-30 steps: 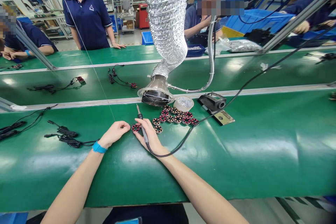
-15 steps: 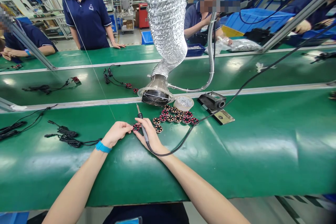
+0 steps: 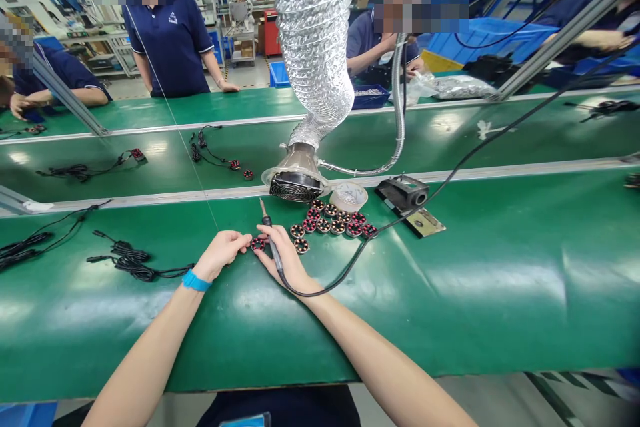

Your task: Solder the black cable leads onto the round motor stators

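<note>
My right hand [image 3: 287, 257] is closed around a soldering iron [image 3: 273, 240], its tip pointing up and away from me. The thumb and a finger of that hand also touch a small red-and-black ring-shaped coil [image 3: 258, 243]. At the left side of this coil is my left hand [image 3: 226, 252], with its fingers pinched together; what lies between the fingertips is too small to make out. Several similar coils [image 3: 337, 226] are grouped on the green table to the right. A thin solder wire [image 3: 190, 157] runs down from above toward my left hand.
A fume duct [image 3: 315, 33] hangs in front, over the coils. Behind them sit a round white container [image 3: 349, 197] and an iron stand [image 3: 405, 193]. The iron's cable [image 3: 350, 273] sweeps right. Black cables [image 3: 133, 260] lie left. People sit and stand beyond the belt.
Coils and cables on the middle belt have shifted slightly left. The fingertips of my left hand have drawn back slightly from the coil. My right hand keeps its hold on the iron.
</note>
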The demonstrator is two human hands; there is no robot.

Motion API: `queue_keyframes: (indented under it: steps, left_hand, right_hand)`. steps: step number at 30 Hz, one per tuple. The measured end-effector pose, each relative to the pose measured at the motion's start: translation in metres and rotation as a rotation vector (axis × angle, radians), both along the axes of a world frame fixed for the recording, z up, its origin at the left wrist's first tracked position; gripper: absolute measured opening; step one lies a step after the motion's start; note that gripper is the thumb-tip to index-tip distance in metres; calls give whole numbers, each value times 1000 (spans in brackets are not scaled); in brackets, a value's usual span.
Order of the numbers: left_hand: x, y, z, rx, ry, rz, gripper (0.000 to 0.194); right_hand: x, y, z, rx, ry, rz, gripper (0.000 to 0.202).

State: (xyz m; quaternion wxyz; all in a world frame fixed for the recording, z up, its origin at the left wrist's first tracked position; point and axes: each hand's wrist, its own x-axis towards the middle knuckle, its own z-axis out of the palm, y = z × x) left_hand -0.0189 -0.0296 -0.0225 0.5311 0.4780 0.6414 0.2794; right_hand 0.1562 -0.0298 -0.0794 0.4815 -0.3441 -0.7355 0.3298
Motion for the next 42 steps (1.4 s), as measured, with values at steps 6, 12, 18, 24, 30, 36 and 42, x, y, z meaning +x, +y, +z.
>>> queue_keyframes:
  steps: [6,12,18,24,30,36,42]
  left_hand:
    - [4,-3,2,57,62,-26,37]
    - [-21,-6,35,227,140,23,43]
    - [-58,-25,51,424,478,-111,45]
    - [-106,-55,25,486,758,-417,33]
    - [-100,-85,14,452,608,-501,20]
    - [-42,-97,11,317,325,-670,18]
    - [-35,-57,18,227,187,-445,29]
  right_hand:
    - [0,0,2,15,2,-5,56]
    - [1,-1,3,52,-37,-32,53]
    - [0,-1,-3,48,-66,-74,53]
    - [-1,-1,-1,53,-34,-60,49]
    - [-1,0,-4,43,-59,-79,50]
    - [-1,-1,-2,52,-49,-55,50]
    - [0,-2,-1,37,-38,-31,52]
